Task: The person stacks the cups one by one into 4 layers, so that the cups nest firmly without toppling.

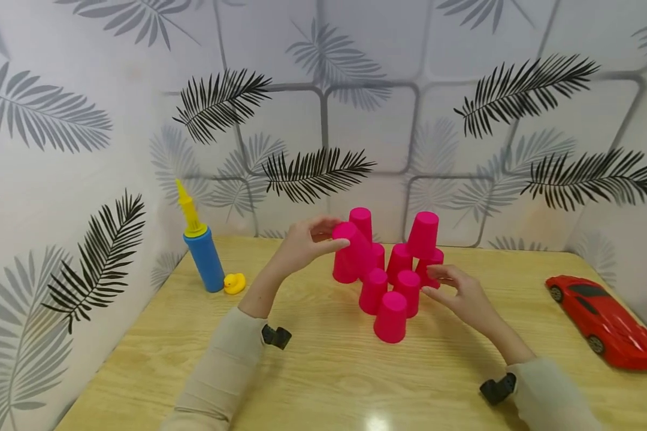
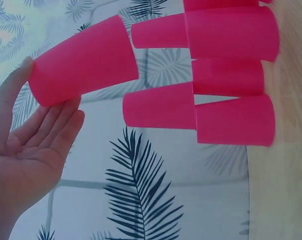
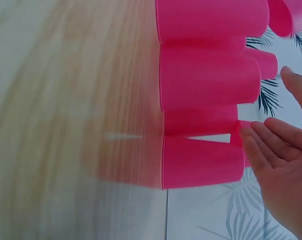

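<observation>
My left hand [image 1: 301, 246] grips an upside-down pink cup [image 2: 83, 62] between thumb and fingers. That cup is tilted, with its rim turned toward the stacked cups beside it. Several more pink cups [image 1: 392, 317] stand mouth-down in a close group on the table. On top of this group, at the back left, sits one cup [image 1: 360, 220], and another upper cup [image 1: 423, 234] rests at the back right. My right hand [image 1: 463, 297] is beside the right of the group, fingers loosely bent and thumb apart, holding nothing; its fingertips are close to the cups [image 3: 203, 162].
A blue pump with a yellow nozzle [image 1: 206, 260] stands at the left, next to a small yellow duck [image 1: 234, 283]. Far right on the wooden table [image 1: 323, 377] is a red toy car [image 1: 606, 320]. A leaf-patterned wall [image 1: 366, 131] rises behind the table.
</observation>
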`<state>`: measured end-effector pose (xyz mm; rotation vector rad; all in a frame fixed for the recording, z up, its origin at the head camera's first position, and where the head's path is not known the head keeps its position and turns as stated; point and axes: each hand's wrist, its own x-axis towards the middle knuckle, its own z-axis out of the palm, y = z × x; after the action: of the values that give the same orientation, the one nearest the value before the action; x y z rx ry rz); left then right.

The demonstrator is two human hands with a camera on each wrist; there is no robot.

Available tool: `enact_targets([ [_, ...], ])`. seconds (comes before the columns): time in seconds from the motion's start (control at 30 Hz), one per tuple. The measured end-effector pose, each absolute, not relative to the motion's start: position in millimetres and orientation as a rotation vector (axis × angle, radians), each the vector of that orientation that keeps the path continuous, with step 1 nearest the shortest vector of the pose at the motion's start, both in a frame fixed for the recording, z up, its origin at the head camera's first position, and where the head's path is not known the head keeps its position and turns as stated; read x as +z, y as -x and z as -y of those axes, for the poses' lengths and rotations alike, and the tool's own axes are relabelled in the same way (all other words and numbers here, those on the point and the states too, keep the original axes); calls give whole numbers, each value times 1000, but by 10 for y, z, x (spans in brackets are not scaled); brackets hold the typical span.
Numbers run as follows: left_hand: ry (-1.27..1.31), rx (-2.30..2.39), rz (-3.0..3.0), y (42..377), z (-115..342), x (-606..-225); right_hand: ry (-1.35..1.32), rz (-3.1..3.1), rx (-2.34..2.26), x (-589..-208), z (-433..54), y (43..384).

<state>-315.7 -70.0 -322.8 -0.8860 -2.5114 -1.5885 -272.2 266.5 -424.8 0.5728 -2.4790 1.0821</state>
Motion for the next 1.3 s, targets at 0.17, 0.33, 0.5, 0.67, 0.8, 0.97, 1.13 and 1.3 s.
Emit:
enact_targets([
  [0.17,914,-1627,2357,3245,488,-3127,-579,2578,1142,-4285,-2555,2796],
  [0.33,1016,-1444,2324,3362,241,-3043,-581,2630,1112,-4274,-2508,2842],
  [0.5,1087,-1155,2431,3517,44,-3001,-577,2643,1089,-4261,-2534,2842],
  [0.67,1152,-985,2541,3653,-96,-3034,-574,2639,1114,-4270,-2571,2824],
  [0.8,1208,-896,2576,3714,-191,-3080,-582,2625,1142,-4286,-2591,2806],
  [0.97,1220,-850,2610,3742,-284,-3125,-588,2616,1138,-4294,-2601,2784],
  [1.13,1233,-818,2637,3754,-332,-3150,-592,2618,1129,-4293,-2602,2774],
  [1.3,1252,-787,2639,3779,-357,-3164,-595,2615,1136,-4291,-2614,2765],
])
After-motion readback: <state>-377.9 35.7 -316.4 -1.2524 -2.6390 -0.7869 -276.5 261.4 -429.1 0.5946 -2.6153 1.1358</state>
